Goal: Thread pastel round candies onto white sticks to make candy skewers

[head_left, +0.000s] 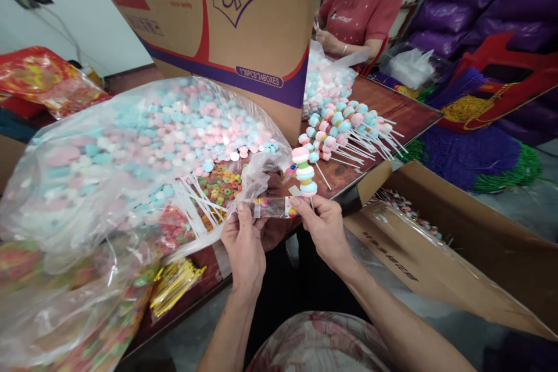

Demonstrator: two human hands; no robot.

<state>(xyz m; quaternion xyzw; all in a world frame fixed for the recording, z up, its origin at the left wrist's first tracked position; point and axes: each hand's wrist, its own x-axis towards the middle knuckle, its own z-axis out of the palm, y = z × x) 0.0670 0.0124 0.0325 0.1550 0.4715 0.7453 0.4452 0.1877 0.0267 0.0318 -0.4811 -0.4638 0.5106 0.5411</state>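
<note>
My left hand and my right hand hold a small clear printed wrapper stretched between them, above the table's front edge. My right hand also pinches the white stick of a candy skewer stacked with pink, green, blue and white pieces, standing upright above my fingers. Just behind the wrapper lie loose white sticks and a heap of small colourful ring candies.
A big clear bag of pink, blue and white candies fills the left. Finished skewers lie on the brown table. A tall cardboard box stands behind; an open carton sits right. A person in a red shirt works opposite. Gold twist ties lie near.
</note>
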